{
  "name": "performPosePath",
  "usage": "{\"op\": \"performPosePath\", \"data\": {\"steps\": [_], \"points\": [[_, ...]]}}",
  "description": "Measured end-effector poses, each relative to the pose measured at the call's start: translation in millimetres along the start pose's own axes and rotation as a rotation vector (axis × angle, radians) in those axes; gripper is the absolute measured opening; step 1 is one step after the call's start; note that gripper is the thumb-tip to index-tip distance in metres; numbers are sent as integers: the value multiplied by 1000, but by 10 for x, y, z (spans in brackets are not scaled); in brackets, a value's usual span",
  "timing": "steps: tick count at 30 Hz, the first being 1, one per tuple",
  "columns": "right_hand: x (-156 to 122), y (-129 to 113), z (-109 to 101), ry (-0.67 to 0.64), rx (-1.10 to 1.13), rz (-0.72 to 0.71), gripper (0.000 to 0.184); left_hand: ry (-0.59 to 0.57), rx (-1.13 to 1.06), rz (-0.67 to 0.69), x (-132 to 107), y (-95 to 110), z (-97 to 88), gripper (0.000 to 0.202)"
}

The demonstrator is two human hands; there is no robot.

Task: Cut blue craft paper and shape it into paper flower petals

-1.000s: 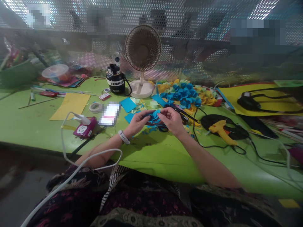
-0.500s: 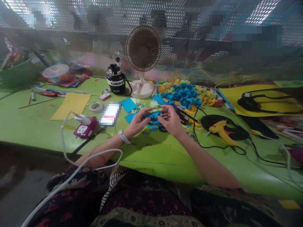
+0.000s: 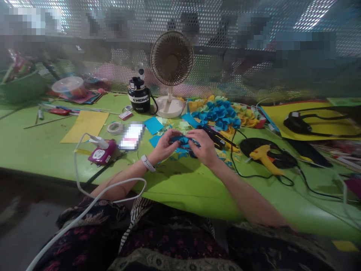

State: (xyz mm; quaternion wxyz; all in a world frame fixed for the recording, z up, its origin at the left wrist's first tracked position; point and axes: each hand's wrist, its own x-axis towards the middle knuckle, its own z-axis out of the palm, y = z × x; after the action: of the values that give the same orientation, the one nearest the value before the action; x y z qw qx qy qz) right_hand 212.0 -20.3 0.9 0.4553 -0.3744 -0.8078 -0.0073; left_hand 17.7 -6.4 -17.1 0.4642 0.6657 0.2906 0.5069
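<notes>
Folded blue paper pinched between both hands, above the green surface. The left hand and right hand are curled closed on it, fingers meeting at the paper; a white smartwatch circles the left wrist. Beyond the hands lie a blue paper square and massed blue paper flowers; to the right, a yellow hot glue gun.

Blue paper half hidden; phone blurred
Its folds vanish between left hand and right hand; shapes behind the perforated metal screen blur; yellow card runs off the right edge.
</notes>
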Motion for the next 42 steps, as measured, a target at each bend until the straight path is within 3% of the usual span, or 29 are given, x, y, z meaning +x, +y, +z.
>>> {"op": "performPosePath", "data": {"steps": [4,8,11,16,26,29,32,42], "points": [[-8,-8,8,4,-21,41,20,77,428,255,14,48,-68,23],[-7,-17,13,16,-8,29,22,49,653,452,53,49,-145,16],[2,-22,4,6,-12,51,23,24,714,491,69,35,-164,15],[13,-27,-12,23,-15,86,23,90,664,495,66,39,-141,15],[43,-54,-40,31,50,89,17,63,290,219,43,32,-86,26],[53,-72,-51,36,70,100,16,66,73,57,43,29,-58,38],[52,-84,-48,38,87,108,14,-6,-142,-97,49,3,-31,49],[32,-75,-35,7,105,92,19,-32,-297,-144,45,-2,-5,59]]}}
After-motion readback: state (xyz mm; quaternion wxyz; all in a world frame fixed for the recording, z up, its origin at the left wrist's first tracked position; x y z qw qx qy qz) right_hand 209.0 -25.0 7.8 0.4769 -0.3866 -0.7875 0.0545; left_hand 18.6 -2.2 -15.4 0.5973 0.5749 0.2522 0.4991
